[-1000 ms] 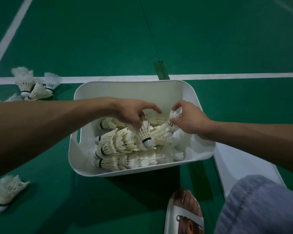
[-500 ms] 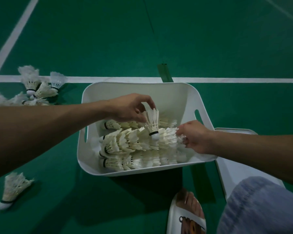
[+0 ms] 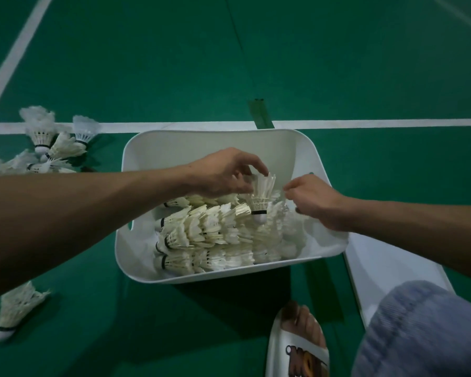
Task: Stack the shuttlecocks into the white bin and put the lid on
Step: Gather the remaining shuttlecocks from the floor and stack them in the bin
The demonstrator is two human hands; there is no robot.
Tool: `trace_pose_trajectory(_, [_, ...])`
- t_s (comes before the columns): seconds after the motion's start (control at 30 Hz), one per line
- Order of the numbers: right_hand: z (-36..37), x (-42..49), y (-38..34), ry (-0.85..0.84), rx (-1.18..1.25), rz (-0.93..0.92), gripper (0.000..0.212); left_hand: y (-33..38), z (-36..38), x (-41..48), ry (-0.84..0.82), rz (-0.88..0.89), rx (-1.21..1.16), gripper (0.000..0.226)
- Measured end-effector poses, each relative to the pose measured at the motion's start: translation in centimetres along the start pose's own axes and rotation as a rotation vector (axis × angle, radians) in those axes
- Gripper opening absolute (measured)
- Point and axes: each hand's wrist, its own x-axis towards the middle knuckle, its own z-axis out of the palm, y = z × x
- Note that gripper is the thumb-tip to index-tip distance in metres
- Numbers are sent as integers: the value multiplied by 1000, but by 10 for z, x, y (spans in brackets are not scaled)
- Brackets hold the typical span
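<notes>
Loose shuttlecock (image 3: 17, 308): lying on its side on the green floor (image 3: 174, 63), near left.
Pile (image 3: 55, 145): several more shuttlecocks lying jumbled at far left, across a white line (image 3: 392, 123).
Left hand (image 3: 223, 172): reaching in from the left over the bin (image 3: 201, 142), forearm stretched nearly level, wrist bending down; fingers (image 3: 261, 170) pinching the feather tips of one shuttlecock (image 3: 261, 197).
Shuttlecock: hanging upright, cork down, just above the rows (image 3: 207, 232) lying nested inside the bin.
Right hand (image 3: 313, 200): coming in from the right over the bin's right wall, fingers curling with the tips together just beside the held feathers; whether they are gripping anything cannot be told.
Lid (image 3: 386, 268): lying flat on the floor, right of the bin.
Foot (image 3: 299, 336) in a sandal and knee (image 3: 424, 330): showing at the near right.
</notes>
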Motion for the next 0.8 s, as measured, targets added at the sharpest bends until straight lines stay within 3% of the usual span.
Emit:
trace_pose_trajectory(0.23, [-8, -16, -3, -98, 268, -348, 64, 6, 10, 13, 74, 26, 24, 44])
trace_pose_trajectory(0.33, [-8, -13, -1, -2, 201, -380, 67, 6, 15, 19, 120, 46, 2, 47])
trace_pose_trajectory(0.5, [-10, -4, 6, 113, 147, -346, 56, -8, 23, 17, 334, 18, -76, 50])
trace_pose_trajectory(0.67, [-7, -1, 10, 221, -1, -371, 44, -33, 40, -4, -98, 85, 229, 56])
trace_pose_trajectory(0.8, [-7, -2, 10, 265, -27, -371, 44, -38, 55, -3, -284, 146, 299, 80])
